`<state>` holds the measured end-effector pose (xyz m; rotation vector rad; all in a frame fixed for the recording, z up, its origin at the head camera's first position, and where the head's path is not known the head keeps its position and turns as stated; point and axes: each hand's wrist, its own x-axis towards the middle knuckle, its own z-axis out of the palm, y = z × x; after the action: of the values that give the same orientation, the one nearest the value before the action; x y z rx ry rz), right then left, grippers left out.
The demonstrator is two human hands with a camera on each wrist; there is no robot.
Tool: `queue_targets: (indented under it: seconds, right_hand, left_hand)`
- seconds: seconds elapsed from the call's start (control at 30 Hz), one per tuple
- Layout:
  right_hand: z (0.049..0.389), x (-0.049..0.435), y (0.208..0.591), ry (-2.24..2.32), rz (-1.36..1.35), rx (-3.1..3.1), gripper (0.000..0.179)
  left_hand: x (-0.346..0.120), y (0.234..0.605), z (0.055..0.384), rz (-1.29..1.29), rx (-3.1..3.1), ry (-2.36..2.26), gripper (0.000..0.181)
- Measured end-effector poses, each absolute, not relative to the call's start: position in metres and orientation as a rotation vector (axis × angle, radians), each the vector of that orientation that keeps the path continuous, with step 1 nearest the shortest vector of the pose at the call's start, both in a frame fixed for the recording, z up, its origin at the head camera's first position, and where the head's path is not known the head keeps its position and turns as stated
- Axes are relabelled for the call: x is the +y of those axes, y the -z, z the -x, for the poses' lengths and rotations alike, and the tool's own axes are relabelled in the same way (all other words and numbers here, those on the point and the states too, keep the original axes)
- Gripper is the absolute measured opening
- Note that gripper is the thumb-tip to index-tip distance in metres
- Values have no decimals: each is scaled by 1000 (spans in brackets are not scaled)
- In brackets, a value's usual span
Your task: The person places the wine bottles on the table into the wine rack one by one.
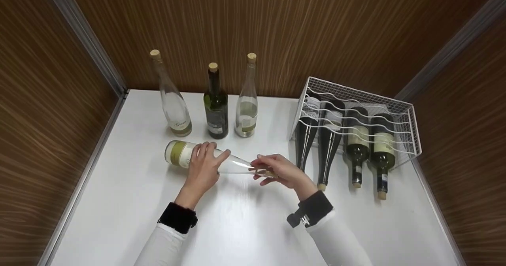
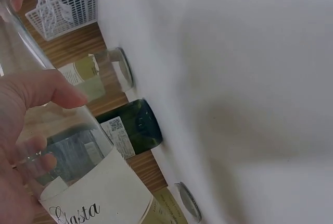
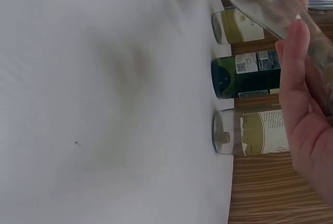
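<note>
A clear glass wine bottle with a cream and olive label lies sideways over the white table, its base to the left and its neck to the right. My left hand grips the body, thumb on the near side of the neck and fingers across the label end. Around the neck, my right hand curls its fingers and thumb, partly hiding the mouth. In the left wrist view, script shows on the bottle's label. Shadows on the table in both wrist views suggest the bottle is raised.
Behind stand three corked bottles: a clear bottle, a dark green bottle and another clear bottle. A white wire rack at right holds several dark bottles, necks toward me. Wood-patterned panels enclose the table.
</note>
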<state>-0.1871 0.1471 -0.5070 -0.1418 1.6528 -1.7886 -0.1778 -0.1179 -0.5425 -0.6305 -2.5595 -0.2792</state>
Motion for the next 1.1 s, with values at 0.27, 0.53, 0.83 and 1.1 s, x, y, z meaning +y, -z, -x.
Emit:
queue_targets:
  seconds: [0.27, 0.53, 0.83, 1.1]
  right_hand:
    - [178, 137, 498, 1190, 483, 2228, 38]
    - [167, 132, 501, 881, 669, 2467, 44]
    - [162, 137, 512, 936, 668, 2541, 44]
    - [157, 149, 516, 941, 632, 2606, 37]
  left_hand:
    - [-108, 545, 172, 698, -2621, 266, 68]
    - [-102, 544, 169, 739, -2630, 269, 67]
    - [-97, 547, 167, 761, -2647, 255, 68]
    - [-90, 551, 165, 787, -2632, 297, 74]
